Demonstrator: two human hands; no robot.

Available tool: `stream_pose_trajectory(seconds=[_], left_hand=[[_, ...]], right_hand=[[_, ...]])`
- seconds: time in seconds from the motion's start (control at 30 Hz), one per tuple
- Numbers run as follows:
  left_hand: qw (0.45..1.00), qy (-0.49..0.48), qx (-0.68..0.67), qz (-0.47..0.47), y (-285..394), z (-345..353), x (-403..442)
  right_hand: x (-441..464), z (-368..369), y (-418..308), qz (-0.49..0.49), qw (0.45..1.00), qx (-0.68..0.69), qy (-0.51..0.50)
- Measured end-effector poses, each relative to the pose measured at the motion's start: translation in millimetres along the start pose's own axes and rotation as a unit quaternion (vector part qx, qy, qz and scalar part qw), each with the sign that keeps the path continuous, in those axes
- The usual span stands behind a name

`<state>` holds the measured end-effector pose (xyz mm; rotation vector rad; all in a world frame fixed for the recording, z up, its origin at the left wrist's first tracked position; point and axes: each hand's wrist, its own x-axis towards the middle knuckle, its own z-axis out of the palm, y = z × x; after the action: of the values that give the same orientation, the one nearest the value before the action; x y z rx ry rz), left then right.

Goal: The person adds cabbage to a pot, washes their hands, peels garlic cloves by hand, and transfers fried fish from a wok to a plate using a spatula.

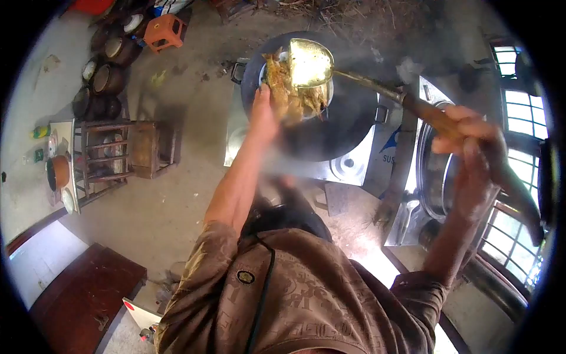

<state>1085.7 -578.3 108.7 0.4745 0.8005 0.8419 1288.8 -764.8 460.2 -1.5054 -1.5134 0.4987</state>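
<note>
My left hand (265,112) grips the near left rim of a pale plate (331,97) held over a large dark wok (330,140). Golden-brown pieces that look like fried fish (287,97) fill the plate, some with tails sticking up at its edge. In my right hand (471,138) is the wooden handle of a wok spatula (311,64), fingers wrapped round it. Its broad, shiny metal blade is over the far right part of the plate and hides some of the food. Whether the blade touches the food I cannot tell. Steam blurs the air around the wok.
The wok sits on a metal-topped stove (348,168). To the right, a round metal basin (433,171) is set beside a ladle-like utensil (407,218). Leftward stand a wooden rack (106,153), several dark jars (109,78) and an orange stool (164,32). Barred windows (519,112) line the right wall.
</note>
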Motion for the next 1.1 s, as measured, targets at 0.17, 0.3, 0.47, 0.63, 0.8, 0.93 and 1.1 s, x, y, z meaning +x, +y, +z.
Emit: stream_pose_trajectory(seconds=[0.17, 0.3, 0.47, 0.63, 0.8, 0.93, 1.1], left_hand=[[0.997, -0.033, -0.067, -0.003, 1.1, 2.7, -4.2], [0.999, -0.013, -0.049, -0.01, 3.3, 0.5, 2.2], [0.998, -0.041, -0.045, -0.025, 5.3, 6.3, -3.7], [0.999, 0.01, -0.007, -0.036, -2.3, 12.9, -5.7], [0.997, 0.021, 0.005, -0.071, -0.2, 11.5, -3.1], [0.998, -0.001, 0.018, -0.065, -1.3, 8.9, -0.6], [0.993, 0.017, 0.059, -0.097, -5.1, 3.4, 7.5]], right_hand=[[-21.5, 12.9, 11.6, 0.031, 0.998, -0.041, 0.042], [-23.1, 25.0, 17.3, 0.037, 0.993, 0.057, 0.096], [-24.8, 27.5, 24.5, 0.091, 0.989, 0.06, 0.096], [-32.6, 34.0, 40.6, 0.13, 0.98, 0.109, 0.101], [-47.1, 26.6, 75.2, 0.174, 0.97, 0.094, 0.139], [-66.0, 21.8, 104.3, 0.169, 0.948, 0.202, 0.179], [-95.0, 22.9, 124.4, 0.117, 0.96, 0.169, 0.19]])
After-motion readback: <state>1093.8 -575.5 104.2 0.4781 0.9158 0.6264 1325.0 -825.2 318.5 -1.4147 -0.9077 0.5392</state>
